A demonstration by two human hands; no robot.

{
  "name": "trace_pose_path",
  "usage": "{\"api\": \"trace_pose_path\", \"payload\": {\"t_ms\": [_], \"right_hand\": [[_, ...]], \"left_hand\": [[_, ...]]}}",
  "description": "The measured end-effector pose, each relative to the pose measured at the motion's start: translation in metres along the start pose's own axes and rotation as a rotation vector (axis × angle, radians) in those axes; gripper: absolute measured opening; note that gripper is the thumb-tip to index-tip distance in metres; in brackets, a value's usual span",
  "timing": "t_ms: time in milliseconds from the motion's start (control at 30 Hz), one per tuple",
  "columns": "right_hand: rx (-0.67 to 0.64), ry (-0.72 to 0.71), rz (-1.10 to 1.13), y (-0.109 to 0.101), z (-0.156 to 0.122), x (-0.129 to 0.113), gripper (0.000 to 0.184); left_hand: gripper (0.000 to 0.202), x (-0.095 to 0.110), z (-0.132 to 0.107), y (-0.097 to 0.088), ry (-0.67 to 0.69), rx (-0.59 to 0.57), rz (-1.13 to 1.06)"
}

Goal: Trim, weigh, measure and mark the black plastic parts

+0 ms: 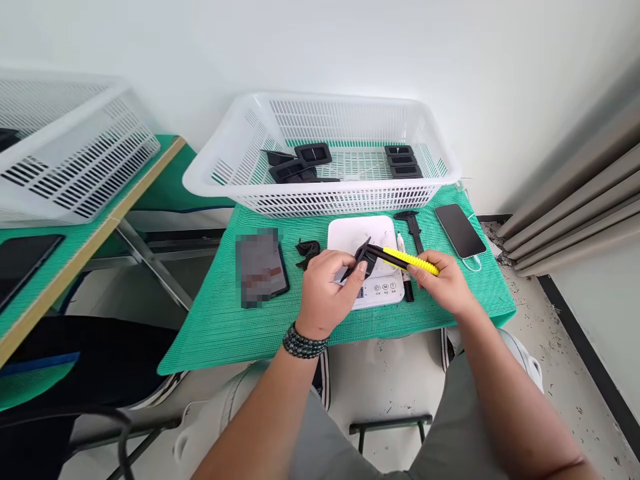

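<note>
My left hand [330,287] is closed around a small black molded part [367,261] above a white digital scale [345,232]. In my right hand [443,280] is a slim utility knife [407,260] with a ribbed yellow and black body. Its front end meets the upper edge of the black part; the blade itself is too small to make out. Left of the scale lie some black pieces [309,252]. Along the scale's right side are a marker [409,287] and a black caliper [414,229].
A white plastic basket [330,200] holding several black framed parts [313,154] stands at the table's back. A phone [460,230] with a cable lies right, a blurred-screen device [263,268] left. Another basket [100,147] sits on the neighboring table. A person's dark-clothed leg [100,360] is at left.
</note>
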State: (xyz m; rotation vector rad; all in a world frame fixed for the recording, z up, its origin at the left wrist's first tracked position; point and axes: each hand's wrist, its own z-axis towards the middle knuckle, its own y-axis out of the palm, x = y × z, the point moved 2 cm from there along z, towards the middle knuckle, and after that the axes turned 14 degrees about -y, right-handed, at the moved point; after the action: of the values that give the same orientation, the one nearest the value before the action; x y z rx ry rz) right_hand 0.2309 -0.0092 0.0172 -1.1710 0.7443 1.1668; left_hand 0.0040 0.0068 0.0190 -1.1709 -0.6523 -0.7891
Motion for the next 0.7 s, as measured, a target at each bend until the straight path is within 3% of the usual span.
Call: {"api": "trace_pose_path", "payload": {"t_ms": [233, 467, 700], "right_hand": [[-0.001, 0.022, 0.038, 0.003, -0.001, -0.001, 0.036], [-0.033, 0.014, 0.050, 0.004, -0.001, -0.004, 0.035], [-0.009, 0.034, 0.004, 0.006, 0.000, 0.001, 0.036]], "left_hand": [[0.032, 0.001, 0.002, -0.001, -0.076, -0.104, -0.225], [0.060, -0.008, 0.000, -0.004, -0.185, -0.102, -0.469], [0.055, -0.008, 0.003, -0.003, -0.200, -0.264, -0.384]]}}
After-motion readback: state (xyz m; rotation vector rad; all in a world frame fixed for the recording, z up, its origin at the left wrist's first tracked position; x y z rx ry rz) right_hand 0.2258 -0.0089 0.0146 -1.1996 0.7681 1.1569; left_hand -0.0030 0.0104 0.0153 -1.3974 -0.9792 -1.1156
